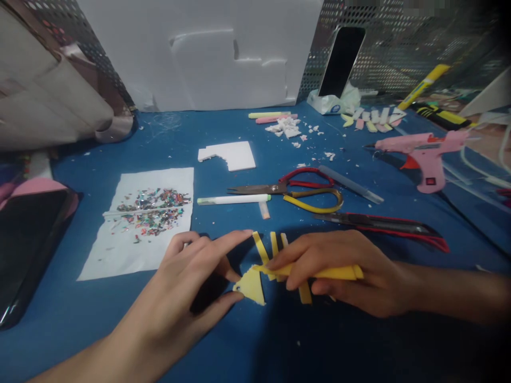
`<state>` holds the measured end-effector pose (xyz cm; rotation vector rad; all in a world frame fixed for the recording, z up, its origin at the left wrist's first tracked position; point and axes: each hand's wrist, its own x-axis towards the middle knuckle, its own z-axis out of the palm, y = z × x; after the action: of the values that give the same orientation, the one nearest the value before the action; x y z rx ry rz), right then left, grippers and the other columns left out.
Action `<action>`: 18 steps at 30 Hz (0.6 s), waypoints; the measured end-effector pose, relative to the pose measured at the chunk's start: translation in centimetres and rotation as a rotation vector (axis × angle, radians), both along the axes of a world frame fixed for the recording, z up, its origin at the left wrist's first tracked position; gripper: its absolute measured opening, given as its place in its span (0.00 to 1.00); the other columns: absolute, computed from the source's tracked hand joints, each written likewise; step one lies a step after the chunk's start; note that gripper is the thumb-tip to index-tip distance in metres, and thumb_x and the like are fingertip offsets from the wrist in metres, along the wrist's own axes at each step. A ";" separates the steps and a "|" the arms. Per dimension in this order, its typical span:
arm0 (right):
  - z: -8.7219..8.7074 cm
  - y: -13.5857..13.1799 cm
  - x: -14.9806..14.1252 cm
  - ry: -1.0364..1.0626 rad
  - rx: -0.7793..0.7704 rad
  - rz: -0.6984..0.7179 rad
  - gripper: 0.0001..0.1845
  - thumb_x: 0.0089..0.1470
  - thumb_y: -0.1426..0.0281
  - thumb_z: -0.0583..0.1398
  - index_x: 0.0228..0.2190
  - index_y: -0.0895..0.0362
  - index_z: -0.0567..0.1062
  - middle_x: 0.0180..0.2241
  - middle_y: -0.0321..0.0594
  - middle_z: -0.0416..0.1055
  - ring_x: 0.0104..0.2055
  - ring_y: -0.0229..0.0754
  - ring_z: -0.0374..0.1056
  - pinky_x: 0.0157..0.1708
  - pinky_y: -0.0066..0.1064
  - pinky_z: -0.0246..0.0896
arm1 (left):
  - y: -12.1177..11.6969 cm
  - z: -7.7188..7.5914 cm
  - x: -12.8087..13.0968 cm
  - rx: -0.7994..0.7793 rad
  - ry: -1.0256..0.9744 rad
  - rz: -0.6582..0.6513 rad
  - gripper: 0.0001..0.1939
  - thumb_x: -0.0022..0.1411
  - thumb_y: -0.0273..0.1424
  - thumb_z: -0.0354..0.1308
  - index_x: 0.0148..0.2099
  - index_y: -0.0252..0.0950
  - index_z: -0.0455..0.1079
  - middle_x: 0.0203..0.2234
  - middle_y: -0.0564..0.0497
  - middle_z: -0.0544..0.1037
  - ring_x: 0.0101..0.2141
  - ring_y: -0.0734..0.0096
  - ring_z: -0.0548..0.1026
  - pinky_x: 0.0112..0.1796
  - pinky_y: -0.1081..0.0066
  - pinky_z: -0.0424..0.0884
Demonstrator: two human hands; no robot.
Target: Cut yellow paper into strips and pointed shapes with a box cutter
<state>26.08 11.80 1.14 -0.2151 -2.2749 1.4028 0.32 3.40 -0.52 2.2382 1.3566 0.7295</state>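
My left hand (187,279) pinches a small yellow triangular piece (252,288) at its left corner, where there is a little hole. Its index finger reaches out toward a yellow strip (260,247). In my right hand (347,268) is a yellow marker (339,273), held almost level, with its tip at the top edge of the triangle. Several more narrow yellow strips lie under and beside the right hand, partly hidden by it. One strip (305,293) pokes out below the marker.
Beyond the hands lie scissors (275,189), a white pen (235,199) and a red-edged cutter (383,222). A pink glue gun (427,151) rests at right. Colourful flakes sit on white paper (107,255) at left, near a dark phone (30,239). A cut white board (241,156) lies farther back.
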 end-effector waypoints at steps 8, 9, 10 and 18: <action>0.0 0.0 0.1 -0.007 -0.010 0.007 0.10 0.62 0.72 0.55 0.40 0.65 0.74 0.44 0.52 0.74 0.47 0.39 0.72 0.48 0.29 0.66 | 0.2 0.1 0.0 -0.005 -0.004 -0.007 0.26 0.65 0.27 0.52 0.64 0.43 0.52 0.30 0.56 0.73 0.35 0.70 0.71 0.42 0.66 0.61; 0.0 0.0 0.1 -0.004 -0.012 0.020 0.11 0.62 0.72 0.55 0.40 0.65 0.74 0.43 0.52 0.75 0.47 0.39 0.72 0.47 0.29 0.66 | 0.1 0.1 0.0 -0.007 -0.006 -0.009 0.26 0.65 0.27 0.52 0.64 0.43 0.52 0.30 0.56 0.73 0.35 0.70 0.71 0.42 0.66 0.62; 0.1 0.0 0.1 -0.005 -0.009 0.021 0.11 0.62 0.72 0.55 0.40 0.64 0.74 0.44 0.52 0.75 0.47 0.39 0.72 0.47 0.29 0.66 | 0.1 0.1 0.0 -0.015 -0.006 -0.009 0.26 0.65 0.27 0.52 0.64 0.43 0.52 0.30 0.56 0.73 0.36 0.70 0.71 0.42 0.66 0.62; 0.0 0.1 -0.1 -0.004 -0.064 0.038 0.11 0.62 0.71 0.55 0.40 0.65 0.75 0.45 0.53 0.74 0.48 0.39 0.71 0.48 0.30 0.66 | 0.2 0.0 0.0 -0.005 0.002 0.000 0.26 0.66 0.28 0.52 0.64 0.44 0.52 0.30 0.56 0.73 0.35 0.69 0.72 0.42 0.66 0.62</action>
<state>25.96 11.94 1.14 -0.1954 -2.2505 1.4971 0.35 3.58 -0.47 2.2357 1.3576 0.7236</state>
